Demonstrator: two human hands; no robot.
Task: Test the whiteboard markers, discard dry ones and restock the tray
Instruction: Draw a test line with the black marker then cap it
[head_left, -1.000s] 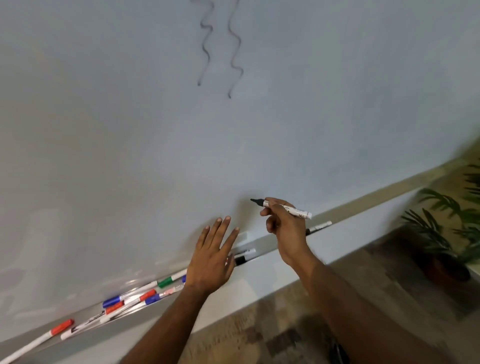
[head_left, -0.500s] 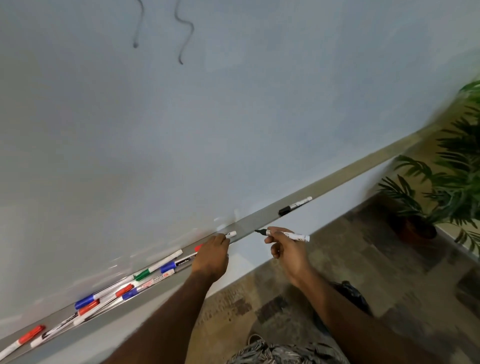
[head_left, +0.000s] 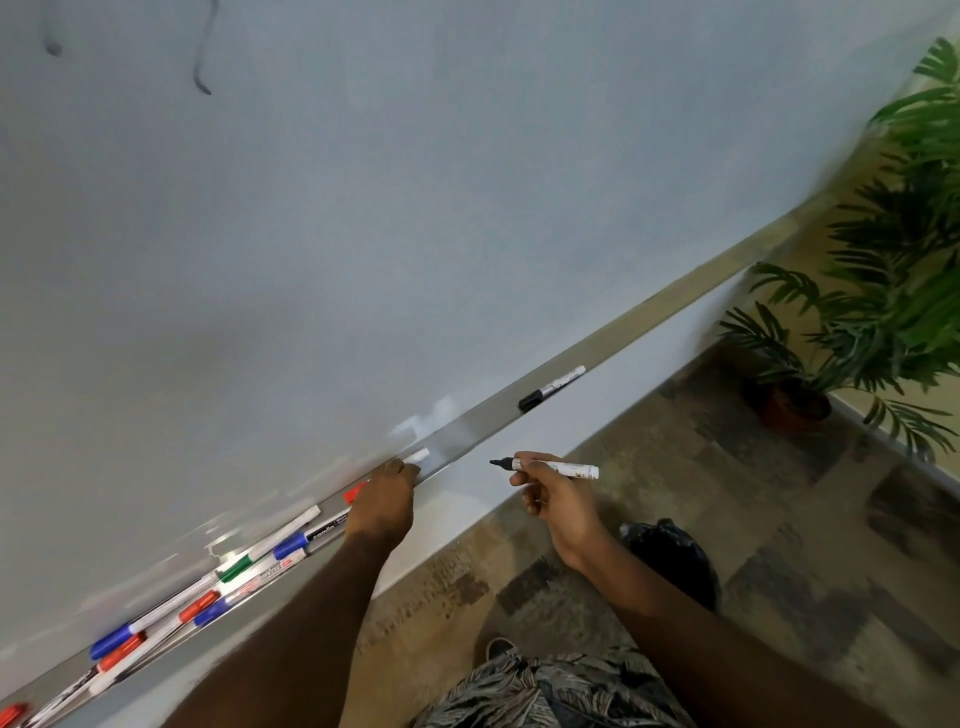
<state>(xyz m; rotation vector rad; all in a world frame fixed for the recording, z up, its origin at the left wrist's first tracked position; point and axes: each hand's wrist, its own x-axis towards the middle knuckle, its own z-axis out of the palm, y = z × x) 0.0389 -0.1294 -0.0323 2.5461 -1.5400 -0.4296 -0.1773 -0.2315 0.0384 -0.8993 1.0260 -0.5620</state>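
My right hand (head_left: 561, 501) holds an uncapped black marker (head_left: 558, 466), tip pointing left, just in front of and below the metal tray (head_left: 467, 431). My left hand (head_left: 387, 501) rests on the tray with its fingers curled over a white-barrelled marker (head_left: 420, 457), whose end sticks out past the fingertips. Left of that hand lie several capped markers: blue (head_left: 290, 545), green (head_left: 236, 567) and red (head_left: 200, 605). A black-capped marker (head_left: 550, 387) lies alone further right in the tray. Black test squiggles (head_left: 200, 62) mark the whiteboard (head_left: 467, 208) at the top left.
A potted palm (head_left: 883, 301) stands on the floor at the right, close to the tray's far end. A dark bag-like object (head_left: 670, 558) sits on the patterned floor below my right arm. More markers crowd the tray's far left end (head_left: 109, 657).
My view dropped and swung right. The right hand lowered the black marker from the board to below the tray. The left hand left the board and closed over a marker in the tray.
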